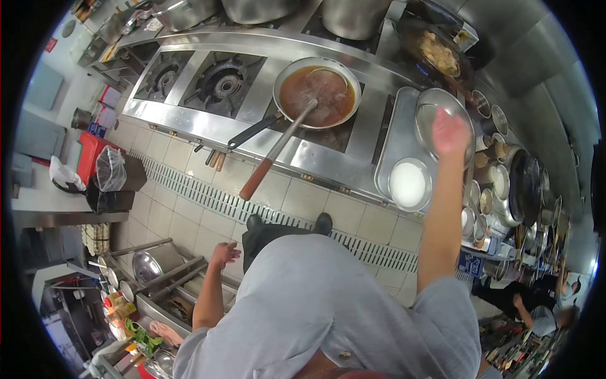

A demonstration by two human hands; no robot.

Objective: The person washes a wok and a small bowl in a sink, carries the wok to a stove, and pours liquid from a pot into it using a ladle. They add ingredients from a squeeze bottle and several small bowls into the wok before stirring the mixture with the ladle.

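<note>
My right hand (450, 131) reaches out over a round metal bowl (434, 96) on a metal tray (407, 101). Motion blurs its fingers, so I cannot tell what they hold. Closer to me on the same tray sits a bowl of white contents (408, 183). Low at my side hangs my left hand (225, 254), empty, with its fingers loosely apart. A pan (278, 95) of reddish-brown liquid stands on the stove. In it rests a ladle (287, 139), whose wooden handle sticks out over the stove's front edge beside the pan's black handle (252, 132).
Bare gas burners (225, 86) lie left of the pan. A dark wok (410, 44) with browned food stands at the back right. Several small containers (486, 202) crowd the right side. Behind me are metal rails (170, 278); two people (546, 309) are at far right.
</note>
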